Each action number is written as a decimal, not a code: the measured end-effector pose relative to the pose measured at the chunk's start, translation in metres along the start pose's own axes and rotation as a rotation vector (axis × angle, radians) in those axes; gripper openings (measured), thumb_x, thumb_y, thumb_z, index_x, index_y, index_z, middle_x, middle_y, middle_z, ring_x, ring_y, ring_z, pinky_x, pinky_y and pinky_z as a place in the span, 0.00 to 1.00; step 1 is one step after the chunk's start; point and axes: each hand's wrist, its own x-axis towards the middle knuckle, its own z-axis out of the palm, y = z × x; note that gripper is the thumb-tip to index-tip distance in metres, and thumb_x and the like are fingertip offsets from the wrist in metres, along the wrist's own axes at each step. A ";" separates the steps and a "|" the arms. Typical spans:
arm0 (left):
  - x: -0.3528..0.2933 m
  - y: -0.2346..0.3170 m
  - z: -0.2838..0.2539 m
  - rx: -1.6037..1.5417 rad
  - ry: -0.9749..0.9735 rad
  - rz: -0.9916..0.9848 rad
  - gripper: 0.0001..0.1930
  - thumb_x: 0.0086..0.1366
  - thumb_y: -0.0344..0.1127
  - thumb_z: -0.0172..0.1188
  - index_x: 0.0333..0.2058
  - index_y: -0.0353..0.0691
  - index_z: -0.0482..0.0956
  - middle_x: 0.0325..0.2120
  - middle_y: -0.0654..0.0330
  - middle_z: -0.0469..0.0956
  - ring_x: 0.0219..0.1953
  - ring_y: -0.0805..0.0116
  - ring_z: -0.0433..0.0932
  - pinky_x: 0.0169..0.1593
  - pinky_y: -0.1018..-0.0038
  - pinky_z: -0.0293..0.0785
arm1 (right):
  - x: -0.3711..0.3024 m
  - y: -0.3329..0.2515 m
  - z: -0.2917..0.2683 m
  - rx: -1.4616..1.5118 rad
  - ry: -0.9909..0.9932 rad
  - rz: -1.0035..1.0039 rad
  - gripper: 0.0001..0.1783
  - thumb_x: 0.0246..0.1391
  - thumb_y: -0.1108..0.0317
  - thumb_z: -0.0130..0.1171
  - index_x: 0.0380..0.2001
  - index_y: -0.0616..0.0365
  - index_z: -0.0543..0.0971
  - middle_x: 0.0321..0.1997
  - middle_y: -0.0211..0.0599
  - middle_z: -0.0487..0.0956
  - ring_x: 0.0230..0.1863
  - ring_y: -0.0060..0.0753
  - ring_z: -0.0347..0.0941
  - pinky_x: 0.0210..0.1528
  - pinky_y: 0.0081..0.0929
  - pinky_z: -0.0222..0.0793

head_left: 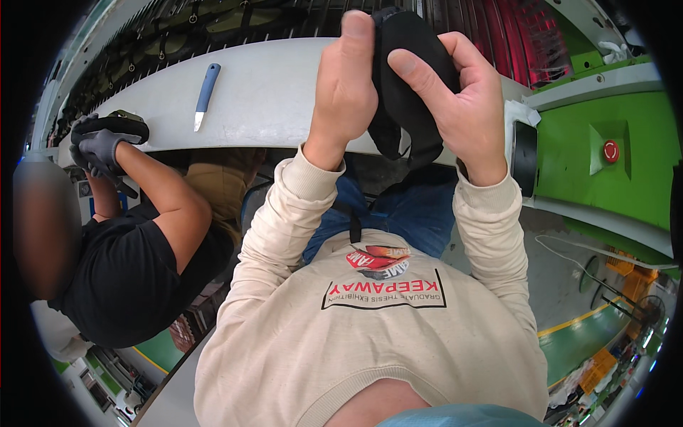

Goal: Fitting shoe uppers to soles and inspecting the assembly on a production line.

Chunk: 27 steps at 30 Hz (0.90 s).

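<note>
A black, padded, shoe-shaped piece [395,85] is held up over the front edge of the white worktop [267,92]. My left hand [343,89] grips its left side, with the thumb pointing up along the edge. On the right, my right hand [468,103] closes round it, the thumb pressed on its black surface and the fingers behind. A narrow opening or loop shows at the piece's lower end. To the left on the worktop lies a knife [206,97] with a blue handle and a short pale blade, apart from both hands.
At left, a co-worker in grey gloves [105,148] handles another dark piece [117,128]. Behind the worktop runs a rack of bars [299,25] with dark buckled pieces. A green machine housing [605,185] with a red stop button [610,151] stands at right.
</note>
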 end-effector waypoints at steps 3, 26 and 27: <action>-0.002 0.001 -0.003 0.225 -0.086 0.143 0.24 0.81 0.52 0.59 0.49 0.31 0.83 0.35 0.57 0.86 0.37 0.71 0.83 0.42 0.75 0.78 | -0.008 -0.004 0.000 0.000 0.013 -0.001 0.20 0.61 0.56 0.80 0.40 0.62 0.84 0.30 0.26 0.85 0.32 0.13 0.78 0.34 0.18 0.75; -0.099 0.040 -0.041 0.188 0.072 0.208 0.30 0.75 0.49 0.64 0.56 0.20 0.77 0.47 0.30 0.86 0.50 0.42 0.88 0.57 0.52 0.86 | -0.050 0.009 0.029 -0.021 -0.213 -0.321 0.17 0.55 0.61 0.82 0.34 0.57 0.82 0.26 0.33 0.79 0.24 0.32 0.74 0.26 0.28 0.67; -0.101 0.041 -0.043 0.174 0.073 0.211 0.29 0.75 0.46 0.64 0.56 0.20 0.77 0.47 0.29 0.86 0.50 0.42 0.88 0.57 0.52 0.86 | -0.050 0.007 0.030 -0.027 -0.231 -0.312 0.16 0.54 0.62 0.82 0.33 0.57 0.82 0.26 0.33 0.79 0.24 0.31 0.74 0.26 0.28 0.67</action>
